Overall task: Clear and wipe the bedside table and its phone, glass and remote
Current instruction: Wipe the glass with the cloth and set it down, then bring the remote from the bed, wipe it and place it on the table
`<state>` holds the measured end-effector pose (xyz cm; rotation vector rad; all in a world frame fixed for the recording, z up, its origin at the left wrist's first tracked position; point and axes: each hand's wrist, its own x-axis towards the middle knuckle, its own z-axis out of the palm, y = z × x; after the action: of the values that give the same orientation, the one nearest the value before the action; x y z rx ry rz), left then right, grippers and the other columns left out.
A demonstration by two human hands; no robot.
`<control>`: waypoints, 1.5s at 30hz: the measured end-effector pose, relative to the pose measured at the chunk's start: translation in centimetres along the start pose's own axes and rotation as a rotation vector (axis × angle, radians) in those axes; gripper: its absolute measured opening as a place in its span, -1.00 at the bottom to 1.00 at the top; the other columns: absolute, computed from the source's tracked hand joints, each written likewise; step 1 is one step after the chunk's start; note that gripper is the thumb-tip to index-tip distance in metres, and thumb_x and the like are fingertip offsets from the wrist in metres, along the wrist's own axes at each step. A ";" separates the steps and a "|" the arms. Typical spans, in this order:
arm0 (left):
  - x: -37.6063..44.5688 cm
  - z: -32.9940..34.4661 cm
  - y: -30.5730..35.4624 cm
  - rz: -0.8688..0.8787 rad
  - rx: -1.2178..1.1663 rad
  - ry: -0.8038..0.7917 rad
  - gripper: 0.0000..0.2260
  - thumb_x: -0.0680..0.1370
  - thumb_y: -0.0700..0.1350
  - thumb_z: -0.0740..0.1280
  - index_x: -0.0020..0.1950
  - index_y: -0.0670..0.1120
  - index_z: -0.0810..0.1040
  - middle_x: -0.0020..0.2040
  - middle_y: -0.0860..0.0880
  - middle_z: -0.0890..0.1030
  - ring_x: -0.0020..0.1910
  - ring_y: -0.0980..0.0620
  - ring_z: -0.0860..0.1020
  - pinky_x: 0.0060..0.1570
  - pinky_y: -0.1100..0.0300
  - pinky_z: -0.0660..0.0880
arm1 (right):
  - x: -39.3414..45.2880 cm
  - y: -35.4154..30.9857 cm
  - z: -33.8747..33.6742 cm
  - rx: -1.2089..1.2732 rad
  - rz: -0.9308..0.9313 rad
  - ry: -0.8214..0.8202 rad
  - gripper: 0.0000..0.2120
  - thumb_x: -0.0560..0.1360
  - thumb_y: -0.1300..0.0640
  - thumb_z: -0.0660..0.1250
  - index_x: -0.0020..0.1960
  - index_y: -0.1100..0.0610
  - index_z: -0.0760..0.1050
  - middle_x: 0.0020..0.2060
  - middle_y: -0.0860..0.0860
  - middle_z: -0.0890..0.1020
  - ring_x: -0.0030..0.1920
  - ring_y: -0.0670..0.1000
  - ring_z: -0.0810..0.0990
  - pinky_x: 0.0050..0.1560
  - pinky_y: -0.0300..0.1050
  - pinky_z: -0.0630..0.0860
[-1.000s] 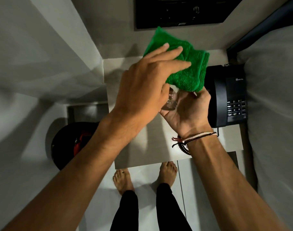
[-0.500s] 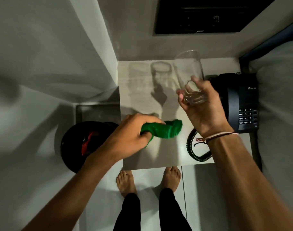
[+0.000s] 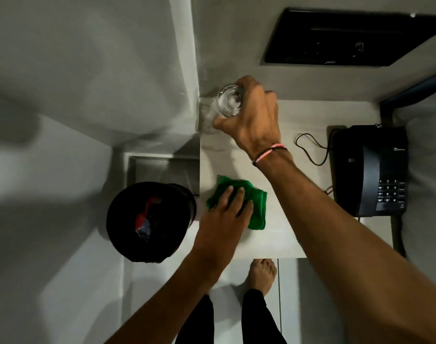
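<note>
Step in hand: setting the glass (image 3: 226, 104) down at the table's (image 3: 308, 115) far left corner, by the wall. Right hand (image 3: 255, 120) closed round the glass from above. Glass approx. upright, long axis vertical, mouth up toward camera. Left hand (image 3: 226, 209) flat, fingers spread, pressing green cloth (image 3: 255, 209) near the left edge; no pinch. Phone (image 3: 368, 170) at right edge. Next: release glass, wipe tabletop w/ cloth.

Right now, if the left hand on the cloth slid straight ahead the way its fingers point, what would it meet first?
The left hand points up the table toward the glass held by the right hand; the path between looks free, so probably the glass, though depth is unclear.
</note>
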<state>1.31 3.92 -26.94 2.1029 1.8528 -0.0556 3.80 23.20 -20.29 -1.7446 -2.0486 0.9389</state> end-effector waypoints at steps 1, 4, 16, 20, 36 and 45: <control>-0.1 0.3 0.2 -0.013 -0.001 -0.005 -0.49 0.23 -0.16 0.64 0.17 -0.07 0.70 0.26 -0.14 0.67 0.23 -0.19 0.65 -0.22 0.05 0.69 | 0.5 -0.3 0.6 -0.011 -0.012 -0.012 -0.38 0.31 -0.06 0.57 0.30 0.08 0.49 0.15 0.13 0.63 0.20 0.18 0.52 0.03 -0.18 0.41; -0.2 1.3 0.7 -0.039 0.002 0.005 -0.46 0.30 -0.07 0.60 0.27 -0.08 0.64 0.33 -0.16 0.62 0.32 -0.21 0.59 0.05 -0.18 0.65 | 1.6 -0.6 1.9 -0.060 -0.039 -0.052 -0.31 0.30 -0.04 0.59 0.34 0.12 0.46 0.20 0.17 0.60 0.25 0.22 0.51 0.23 0.00 0.53; -2.1 4.6 1.8 -0.032 -0.001 0.178 -0.39 0.62 0.12 0.16 0.63 -0.11 0.18 0.63 -0.19 0.18 0.62 -0.19 0.15 0.57 -0.19 0.14 | 2.8 -0.1 3.3 -0.058 -0.086 -0.057 -0.31 0.35 -0.03 0.58 0.39 0.13 0.44 0.26 0.17 0.58 0.30 0.20 0.50 0.27 -0.05 0.49; -1.6 4.2 1.7 -0.101 -0.080 0.193 -0.27 0.62 0.35 0.00 0.63 -0.11 0.16 0.64 -0.20 0.15 0.63 -0.21 0.12 0.54 -0.23 0.18 | 3.0 -0.4 3.2 -0.044 -0.116 -0.088 -0.28 0.35 -0.06 0.59 0.40 0.14 0.42 0.27 0.14 0.63 0.28 0.19 0.59 0.28 -0.06 0.54; 0.8 0.6 1.8 -0.122 -0.056 0.104 -0.53 0.58 -0.30 0.31 0.51 -0.20 0.40 0.49 -0.29 0.43 0.46 -0.27 0.44 0.44 -0.12 0.40 | -11.5 9.7 -10.4 0.251 0.026 0.306 -0.24 0.47 -0.27 0.41 0.50 0.13 0.31 0.17 0.10 0.63 0.19 0.09 0.59 0.23 0.10 0.55; 4.2 -12.6 26.7 0.396 -0.483 0.396 -0.67 0.70 -0.16 0.17 0.42 -0.24 0.48 0.34 -0.26 0.58 0.24 -0.04 0.57 0.20 0.27 0.38 | -26.5 20.7 -27.9 0.316 0.338 1.020 -0.61 0.56 -0.08 0.39 0.30 0.09 0.48 -0.03 -0.02 0.66 -0.01 -0.04 0.63 0.01 -0.03 0.58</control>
<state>25.42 8.91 -10.16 2.1691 1.3953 0.8657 42.37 6.95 -7.73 -1.8406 -0.9322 0.2726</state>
